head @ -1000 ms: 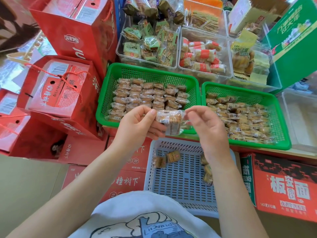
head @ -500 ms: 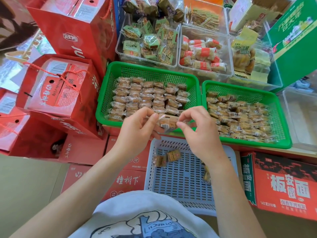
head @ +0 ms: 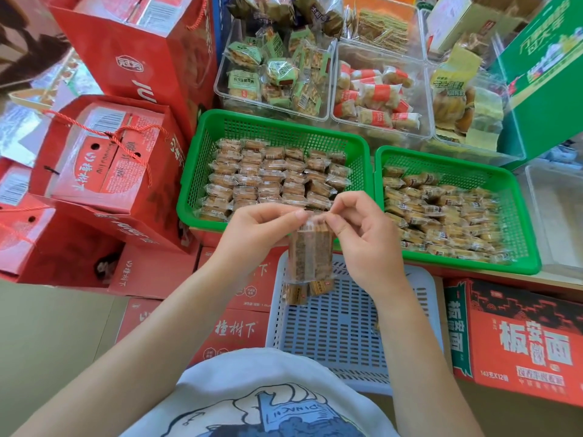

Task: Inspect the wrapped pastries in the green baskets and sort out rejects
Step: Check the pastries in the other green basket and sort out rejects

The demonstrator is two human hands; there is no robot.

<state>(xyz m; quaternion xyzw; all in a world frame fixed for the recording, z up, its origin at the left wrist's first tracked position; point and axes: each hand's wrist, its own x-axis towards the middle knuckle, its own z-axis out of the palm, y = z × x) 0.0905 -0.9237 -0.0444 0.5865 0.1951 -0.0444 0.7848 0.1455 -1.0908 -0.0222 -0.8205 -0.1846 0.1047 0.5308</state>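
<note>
Two green baskets (head: 372,159) hold rows of wrapped pastries (head: 271,175); my left hand (head: 255,238) and right hand (head: 366,244) pinch one pastry (head: 310,253) above the grey basket (head: 334,335), which holds two.

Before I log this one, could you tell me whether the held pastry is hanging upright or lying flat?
Upright: the wrapped pastry hangs lengthwise, pinched at its top edge by left hand and right hand.

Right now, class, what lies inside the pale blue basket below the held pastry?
Two wrapped pastries lie in the pale blue basket. The held pastry covers part of them; the right forearm hides the right side.
</note>
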